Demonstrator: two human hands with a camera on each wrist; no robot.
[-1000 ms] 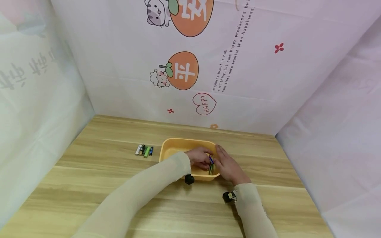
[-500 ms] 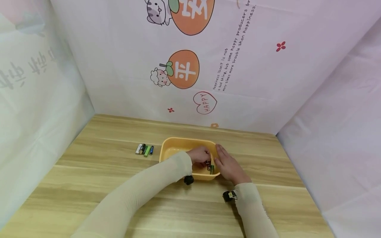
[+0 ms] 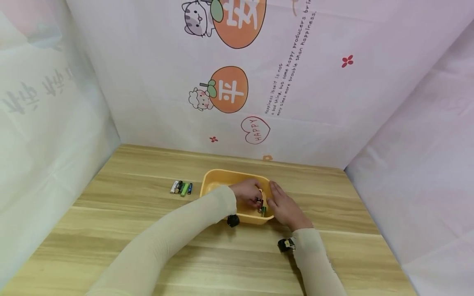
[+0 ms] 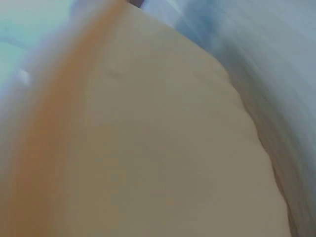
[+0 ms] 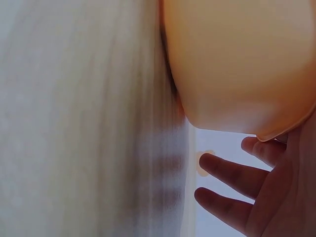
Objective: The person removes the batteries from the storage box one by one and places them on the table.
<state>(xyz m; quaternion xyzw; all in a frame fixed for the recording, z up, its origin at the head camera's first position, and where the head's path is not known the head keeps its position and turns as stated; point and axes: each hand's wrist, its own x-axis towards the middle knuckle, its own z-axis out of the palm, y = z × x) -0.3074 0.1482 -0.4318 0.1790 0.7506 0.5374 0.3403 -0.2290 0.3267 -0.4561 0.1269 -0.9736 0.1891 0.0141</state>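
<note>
A yellow plastic box (image 3: 218,174) stands on the table in the head view, with my left hand (image 3: 249,193) reaching down into its right end. The left fingers are curled and pinch a small dark battery (image 3: 261,204) close to the box floor; the fingertips are partly hidden. Just in front of it lies a green battery (image 3: 263,211). My right hand (image 3: 286,209) rests at the box's right rim. In the right wrist view, the right fingers (image 5: 232,175) stretch along the outside of the yellow wall, spread apart. The left wrist view is blurred, filled mostly by a pale surface.
Left of the box, several batteries (image 3: 181,188) lie side by side in a short row: white, black, green and blue. A printed cloth wall (image 3: 303,135) rises behind the wood-grain table (image 3: 222,263), and cloth also hangs at both sides.
The blue battery seen at the left fingertips a second ago no longer shows. My left hand has shifted slightly within the box's right end, fingers more curled. The right hand has stayed put.
</note>
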